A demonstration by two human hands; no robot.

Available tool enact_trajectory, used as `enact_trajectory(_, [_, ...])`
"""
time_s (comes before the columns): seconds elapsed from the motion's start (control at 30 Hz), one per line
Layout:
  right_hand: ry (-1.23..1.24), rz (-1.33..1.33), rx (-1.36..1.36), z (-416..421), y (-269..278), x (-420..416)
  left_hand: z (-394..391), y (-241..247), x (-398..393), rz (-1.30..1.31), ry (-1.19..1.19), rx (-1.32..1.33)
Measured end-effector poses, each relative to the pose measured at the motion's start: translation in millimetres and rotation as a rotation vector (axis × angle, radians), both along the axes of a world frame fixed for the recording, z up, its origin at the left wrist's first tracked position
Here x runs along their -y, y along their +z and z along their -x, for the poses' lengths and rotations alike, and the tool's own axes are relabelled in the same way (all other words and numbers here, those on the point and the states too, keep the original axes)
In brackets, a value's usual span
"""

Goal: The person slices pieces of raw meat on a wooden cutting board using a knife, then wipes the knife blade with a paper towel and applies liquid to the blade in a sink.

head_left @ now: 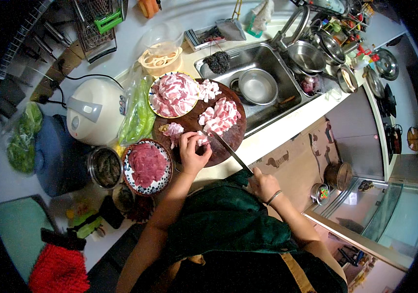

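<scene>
My right hand (264,186) grips the handle of a kitchen knife (233,153), whose blade reaches up and left over a round dark wooden cutting board (235,137). At the board's near side, my left hand (193,153) holds a small piece of raw meat (202,139) between thumb and fingers. Beyond the knife tip lies a pile of cut fatty meat (220,116), with a smaller whitish pile (209,90) behind it. Some meat scraps (173,132) rest left of my hand. A plate heaped with sliced fatty meat (174,93) stands on the board's far left.
A patterned bowl of lean red meat (147,164) stands near my left forearm. Leafy greens in a plastic bag (137,119) and a rice cooker (95,110) are further left. Beyond the board is a steel sink (285,62) holding a metal bowl (258,86). Pots (307,56) crowd the right.
</scene>
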State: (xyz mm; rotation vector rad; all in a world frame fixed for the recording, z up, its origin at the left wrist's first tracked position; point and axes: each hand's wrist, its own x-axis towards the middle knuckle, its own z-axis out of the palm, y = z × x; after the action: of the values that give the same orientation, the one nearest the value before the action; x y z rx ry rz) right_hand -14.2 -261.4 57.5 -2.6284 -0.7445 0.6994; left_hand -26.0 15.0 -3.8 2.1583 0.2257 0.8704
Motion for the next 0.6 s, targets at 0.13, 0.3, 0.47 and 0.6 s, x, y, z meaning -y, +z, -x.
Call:
enact_trajectory(0.13, [0.066, 0.090, 0.008, -6, 4, -25, -1, -13, -3, -0.022, 0.017, 0.002])
enact_trajectory(0.3, [0.000, 0.104, -0.055, -14, 3, -30, 4, -10, 1, 0.053, 0.055, 0.000])
enact_trajectory(0.47, [0.033, 0.090, -0.023, -18, -6, -25, 2, -6, 1, 0.089, 0.047, 0.011])
enact_trajectory(0.6, [0.074, 0.044, -0.018, -12, 11, -39, 3, -6, -3, 0.034, 0.032, 0.028])
